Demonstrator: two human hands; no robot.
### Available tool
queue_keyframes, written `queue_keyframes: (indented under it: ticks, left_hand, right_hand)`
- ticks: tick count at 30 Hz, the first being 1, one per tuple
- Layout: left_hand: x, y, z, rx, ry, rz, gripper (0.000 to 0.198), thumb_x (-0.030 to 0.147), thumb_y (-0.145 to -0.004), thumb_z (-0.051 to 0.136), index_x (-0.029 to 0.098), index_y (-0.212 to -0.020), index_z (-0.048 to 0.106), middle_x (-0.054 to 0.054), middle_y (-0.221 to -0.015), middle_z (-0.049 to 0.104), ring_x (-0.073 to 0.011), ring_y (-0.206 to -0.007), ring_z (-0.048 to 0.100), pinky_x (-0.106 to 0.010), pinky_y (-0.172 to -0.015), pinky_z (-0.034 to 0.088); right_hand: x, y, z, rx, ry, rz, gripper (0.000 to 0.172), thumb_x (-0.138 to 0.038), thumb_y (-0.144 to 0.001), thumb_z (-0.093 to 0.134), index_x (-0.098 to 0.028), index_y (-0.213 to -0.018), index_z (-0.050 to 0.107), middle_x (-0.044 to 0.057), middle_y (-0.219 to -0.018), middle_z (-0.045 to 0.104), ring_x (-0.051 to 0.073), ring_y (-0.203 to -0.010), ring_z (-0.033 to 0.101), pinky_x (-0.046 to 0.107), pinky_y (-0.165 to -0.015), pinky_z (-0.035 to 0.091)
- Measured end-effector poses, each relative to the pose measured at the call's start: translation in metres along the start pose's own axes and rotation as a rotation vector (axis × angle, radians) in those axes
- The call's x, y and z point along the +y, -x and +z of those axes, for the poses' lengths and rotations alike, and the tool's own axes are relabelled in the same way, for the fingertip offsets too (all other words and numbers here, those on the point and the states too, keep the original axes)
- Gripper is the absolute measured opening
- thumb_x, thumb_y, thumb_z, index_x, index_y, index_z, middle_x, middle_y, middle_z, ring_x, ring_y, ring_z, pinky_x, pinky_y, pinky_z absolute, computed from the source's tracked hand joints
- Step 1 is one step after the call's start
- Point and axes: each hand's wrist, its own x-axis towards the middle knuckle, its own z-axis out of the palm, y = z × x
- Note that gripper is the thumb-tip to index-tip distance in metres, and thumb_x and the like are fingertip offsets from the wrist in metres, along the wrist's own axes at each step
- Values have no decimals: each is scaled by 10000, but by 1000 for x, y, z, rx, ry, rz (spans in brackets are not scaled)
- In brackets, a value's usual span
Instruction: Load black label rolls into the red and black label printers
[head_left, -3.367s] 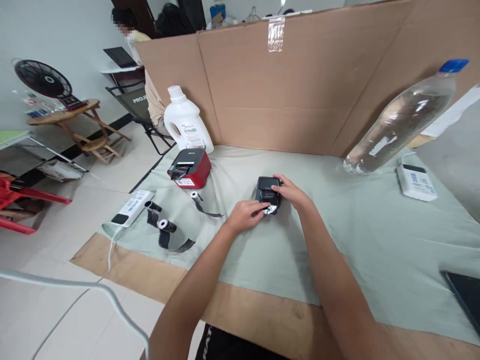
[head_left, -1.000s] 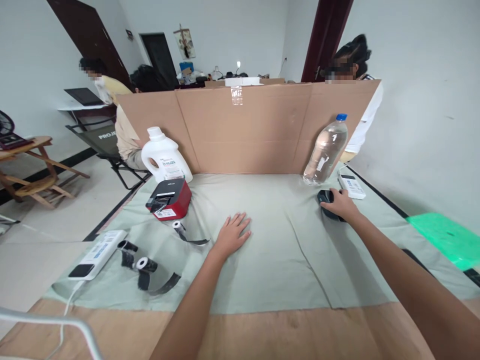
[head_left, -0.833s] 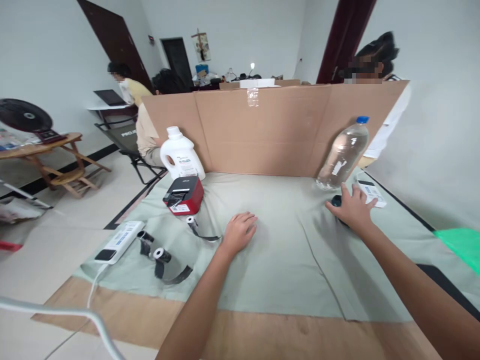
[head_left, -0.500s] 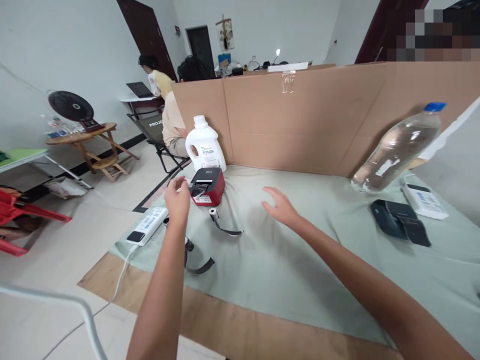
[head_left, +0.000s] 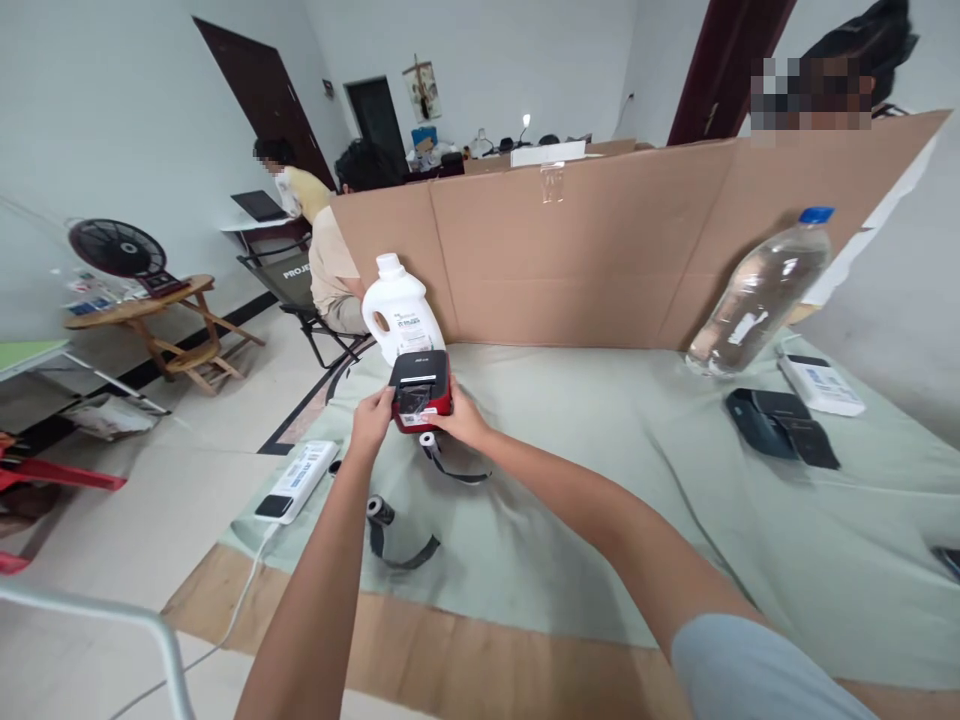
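Observation:
A red and black box-shaped device (head_left: 420,372) is gripped between my two hands, in front of a white jug (head_left: 409,315). My left hand (head_left: 371,422) is closed on its left side, and my right hand (head_left: 466,415) holds its right side. Just below the device, a small roll (head_left: 427,440) trails a dark strip. Nearer to me lies another roll (head_left: 380,509) with a curled dark strip. Both rolls rest on the pale green cloth (head_left: 555,560).
A white power strip (head_left: 298,480) lies at the left edge. A cardboard panel (head_left: 555,260) stands along the back. On the right are a large clear bottle (head_left: 765,295), a dark device (head_left: 780,425) and a white box (head_left: 821,385). People are behind the panel.
Both hands have come onto the red and black device, my right hand moving left to reach it. The device is now tilted toward me. The camera view has shifted slightly.

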Motion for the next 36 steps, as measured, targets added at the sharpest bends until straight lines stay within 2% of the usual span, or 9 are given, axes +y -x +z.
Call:
queue_keyframes:
  ticks: [2, 4, 8, 11, 13, 15, 18, 26, 36]
  left_hand:
    - [27, 12, 8, -20, -46, 105, 385, 426, -898, 545, 139, -1018, 772, -69, -964, 789, -280, -1042, 684, -377, -940, 536]
    - [58, 32, 26, -26, -51, 207, 392, 403, -935, 511, 152, -1096, 765, -75, -1105, 773, -290, -1153, 656, -395, -1026, 492]
    - [107, 98, 87, -45, 94, 315, 417, 398, -985, 462, 183, -1236, 716, -82, -1237, 729, -274, -1225, 634, -384, -1085, 456]
    - [115, 152, 137, -110, 254, 332, 452, 432, -996, 472, 199, -1343, 645, -84, -1348, 669, -245, -1288, 597, -359, -1130, 428]
    - [108, 180, 162, -140, 333, 307, 477, 450, -997, 478, 204, -1384, 607, -86, -1419, 616, -237, -1345, 552, -359, -1164, 399]
    - [97, 198, 176, -158, 369, 277, 495, 469, -997, 476, 205, -1400, 590, -90, -1444, 594, -240, -1369, 530, -371, -1181, 386]
    - [81, 208, 181, -172, 349, 255, 513, 493, -998, 465, 207, -1410, 579, -93, -1449, 589, -245, -1373, 526, -382, -1186, 385]
    - [66, 214, 179, -149, 254, 236, 525, 495, -1010, 432, 217, -1439, 550, -78, -1449, 591, -224, -1373, 529, -357, -1178, 397]
    - [64, 217, 181, -121, 210, 264, 507, 482, -1003, 455, 234, -1433, 559, -69, -1465, 578, -231, -1380, 523, -361, -1177, 396]
  right_hand:
    - [-12, 8, -23, 54, -27, -56, 953, -428, -711, 822, -245, -1518, 348, 75, -1261, 682, 292, -1169, 628, 479, -1041, 484]
    - [-25, 20, -54, 133, 4, -137, 929, -437, -727, 809, -240, -1516, 358, 96, -1282, 662, 306, -1197, 606, 490, -1065, 459]
    - [-42, 67, -132, 283, 234, -212, 912, -473, -754, 785, -244, -1526, 355, 142, -1391, 552, 338, -1264, 529, 530, -1086, 424]
    - [-41, 120, -178, 344, 381, -185, 913, -481, -790, 757, -217, -1547, 321, 161, -1330, 548, 334, -1221, 524, 537, -1056, 441]
    - [-35, 152, -192, 382, 425, -150, 922, -502, -801, 746, -190, -1552, 312, 163, -1256, 555, 333, -1164, 534, 546, -1023, 461]
    - [-28, 174, -196, 411, 448, -117, 935, -517, -811, 734, -178, -1562, 292, 165, -1232, 541, 335, -1148, 527, 554, -1005, 470]
    - [-21, 189, -192, 401, 472, -98, 946, -510, -823, 724, -195, -1580, 253, 167, -1265, 513, 338, -1174, 504, 556, -1018, 463]
    - [-19, 191, -193, 336, 525, -60, 949, -490, -833, 705, -216, -1594, 209, 161, -1275, 487, 344, -1190, 490, 571, -1043, 444]
    - [-16, 192, -194, 301, 502, -52, 965, -436, -824, 713, -206, -1594, 178, 156, -1271, 480, 334, -1178, 485, 560, -1047, 439]
